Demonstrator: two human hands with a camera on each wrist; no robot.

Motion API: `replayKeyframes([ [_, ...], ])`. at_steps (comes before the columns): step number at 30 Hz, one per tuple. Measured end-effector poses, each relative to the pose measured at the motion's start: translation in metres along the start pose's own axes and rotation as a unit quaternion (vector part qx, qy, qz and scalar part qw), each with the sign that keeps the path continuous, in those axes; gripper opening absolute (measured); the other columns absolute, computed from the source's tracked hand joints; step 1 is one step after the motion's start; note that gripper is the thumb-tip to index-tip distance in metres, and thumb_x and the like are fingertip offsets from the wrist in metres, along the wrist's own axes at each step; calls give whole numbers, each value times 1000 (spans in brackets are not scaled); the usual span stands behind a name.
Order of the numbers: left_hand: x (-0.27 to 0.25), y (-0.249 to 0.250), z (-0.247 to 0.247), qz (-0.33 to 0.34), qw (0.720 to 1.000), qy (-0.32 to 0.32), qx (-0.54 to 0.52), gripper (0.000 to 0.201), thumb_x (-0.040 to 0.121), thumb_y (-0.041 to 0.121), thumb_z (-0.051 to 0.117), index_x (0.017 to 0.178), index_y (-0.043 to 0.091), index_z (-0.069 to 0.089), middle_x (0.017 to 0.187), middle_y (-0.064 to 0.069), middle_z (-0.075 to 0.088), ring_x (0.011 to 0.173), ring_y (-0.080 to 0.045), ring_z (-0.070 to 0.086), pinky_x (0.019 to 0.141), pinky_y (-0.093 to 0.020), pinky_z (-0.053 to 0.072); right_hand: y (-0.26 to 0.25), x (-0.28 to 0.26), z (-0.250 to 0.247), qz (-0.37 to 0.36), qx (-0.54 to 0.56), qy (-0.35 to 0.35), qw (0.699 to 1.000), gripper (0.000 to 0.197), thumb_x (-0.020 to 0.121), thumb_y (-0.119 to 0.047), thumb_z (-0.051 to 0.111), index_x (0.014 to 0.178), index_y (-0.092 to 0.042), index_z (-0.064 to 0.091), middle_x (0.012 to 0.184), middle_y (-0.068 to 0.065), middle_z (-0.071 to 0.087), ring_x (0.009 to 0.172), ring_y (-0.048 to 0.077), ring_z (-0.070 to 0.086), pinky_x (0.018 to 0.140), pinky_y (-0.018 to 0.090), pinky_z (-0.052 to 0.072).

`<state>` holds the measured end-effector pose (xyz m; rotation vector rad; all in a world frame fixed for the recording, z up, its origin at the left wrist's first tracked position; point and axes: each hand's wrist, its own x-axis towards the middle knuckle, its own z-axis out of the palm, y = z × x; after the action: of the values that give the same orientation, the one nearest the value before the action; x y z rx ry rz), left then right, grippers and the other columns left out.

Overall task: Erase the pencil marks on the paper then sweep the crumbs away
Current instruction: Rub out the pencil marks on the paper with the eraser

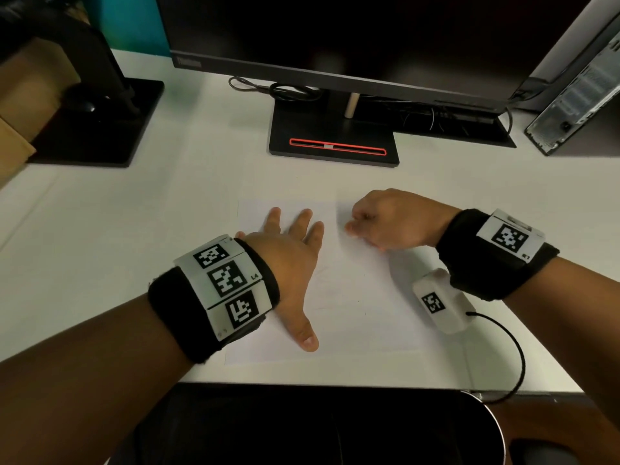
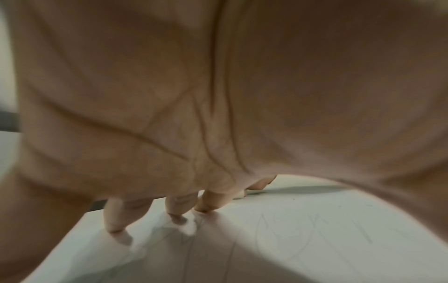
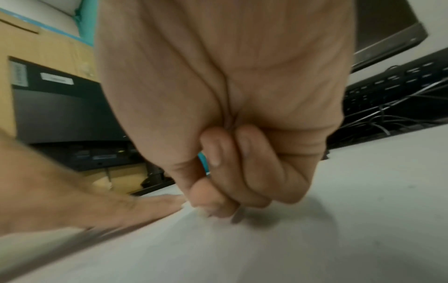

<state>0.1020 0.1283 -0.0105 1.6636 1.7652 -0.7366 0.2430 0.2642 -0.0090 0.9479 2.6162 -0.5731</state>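
Note:
A white sheet of paper lies on the white desk in front of me. Faint pencil scribbles cross its middle, and a few small specks lie near them. My left hand rests flat on the sheet's left part with its fingers spread. At the paper's far right corner my right hand is curled, its fingertips pinching a small white eraser with a blue sleeve against the sheet. Most of the eraser is hidden in the fingers; the left wrist view shows its white end on the paper.
A black monitor stand with cables stands just beyond the paper. A second stand sits at the far left and a computer tower at the far right. The desk's front edge runs below the sheet.

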Motion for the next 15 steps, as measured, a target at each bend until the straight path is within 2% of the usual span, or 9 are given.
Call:
replayKeyframes([
  [2,0,0,0,0,1000,2,1,164,49,76,83,149,19,-35,154,1,-44,144,-41,-32,115,-68,20,-5,-1,5,-30,-20,-11,999,42,103,-40,47,69,-15,51,75,1,60,69,19,54,65,33,44],
  [5,1,0,-1,1,1000,3,3,164,49,77,82,148,20,-35,155,1,-44,144,-41,-32,115,-67,23,-1,1,1,-14,9,-26,1000,41,101,-40,49,71,-13,57,69,1,63,63,19,56,68,36,50],
  [7,1,0,0,1,1000,7,5,164,48,77,82,149,20,-35,155,1,-43,145,-41,-31,115,-67,23,2,3,-4,4,2,-3,1000,41,102,-39,47,73,-12,58,75,3,64,70,20,57,70,36,49],
  [9,0,0,1,0,1000,11,6,164,49,77,82,149,20,-35,155,2,-43,145,-41,-31,115,-66,23,-2,2,-1,-18,-18,-7,1000,41,103,-41,46,74,-13,55,79,2,62,74,20,56,69,34,45],
  [12,0,0,-1,3,1000,13,8,164,48,78,81,149,20,-34,156,1,-43,145,-42,-30,115,-65,25,-8,2,6,-37,-5,-52,998,42,101,-41,49,70,-14,56,68,0,62,63,17,55,67,35,49],
  [15,-1,0,-1,1,1000,17,17,164,48,81,79,149,20,-34,156,2,-42,147,-40,-27,114,-64,26,-1,6,-4,-4,5,-16,1000,42,101,-40,49,70,-14,59,67,0,62,64,18,56,67,34,48],
])
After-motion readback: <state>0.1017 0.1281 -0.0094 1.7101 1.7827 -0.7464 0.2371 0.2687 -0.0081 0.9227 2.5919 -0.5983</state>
